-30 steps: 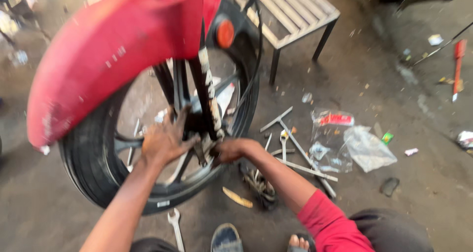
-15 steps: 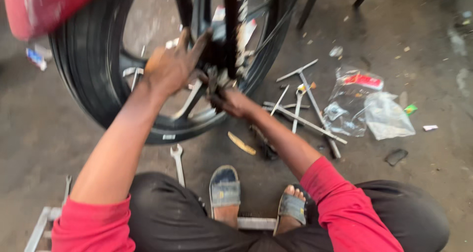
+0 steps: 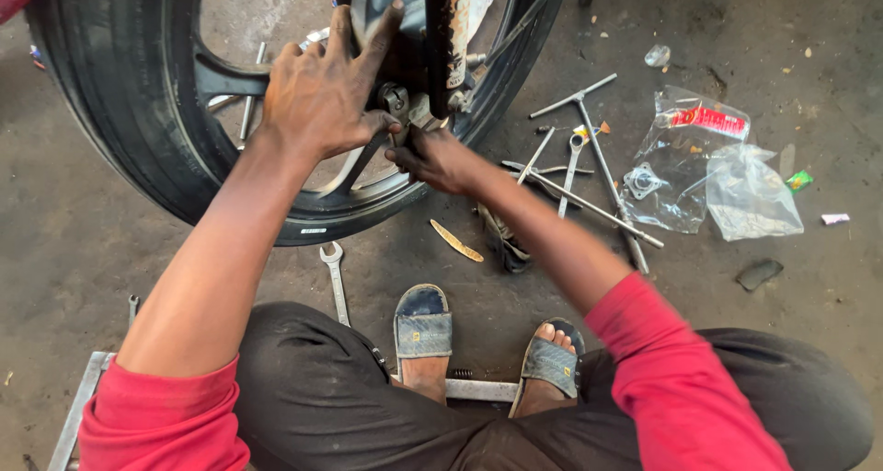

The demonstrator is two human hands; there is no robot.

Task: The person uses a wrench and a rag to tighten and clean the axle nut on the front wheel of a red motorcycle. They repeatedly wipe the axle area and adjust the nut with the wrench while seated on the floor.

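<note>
Left hand lay spread flat over the wheel hub, fingers splayed, gripping nothing; right hand sat just below it, fingers curled at the axle, whether pinching anything unclear. Hub was directly ahead, both hands touching it, fork leg rising upright beside. Grimy concrete floor, tools scattered to the right.

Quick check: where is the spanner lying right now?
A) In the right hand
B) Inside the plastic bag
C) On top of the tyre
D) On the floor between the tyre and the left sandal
D: the spanner lies flat on the floor just below the tyre, beside the left sandal, with no hand on it.
</note>
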